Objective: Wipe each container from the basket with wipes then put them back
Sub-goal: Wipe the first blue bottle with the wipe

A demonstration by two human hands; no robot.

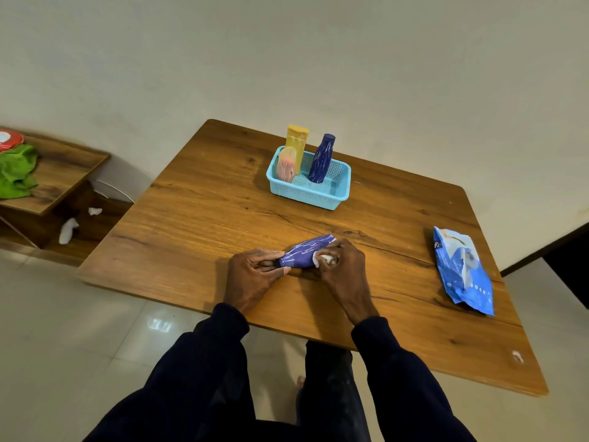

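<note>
A purple bottle [307,252] with white line patterns lies on its side just above the wooden table [197,224]. My left hand [255,277] grips its narrow neck end. My right hand [342,264] presses a crumpled white wipe [323,259] against the bottle's wider end. Further back stands a light blue mesh basket [318,194]. In it are a yellow bottle [296,143], a pink translucent container [286,167] and a dark blue bottle [322,159], all upright.
A blue pack of wipes [463,269] lies at the table's right side. A low wooden shelf [63,173] at the left holds a green cloth [16,173] and a red lid. Crumpled white wipes [68,229] lie on the floor beside it.
</note>
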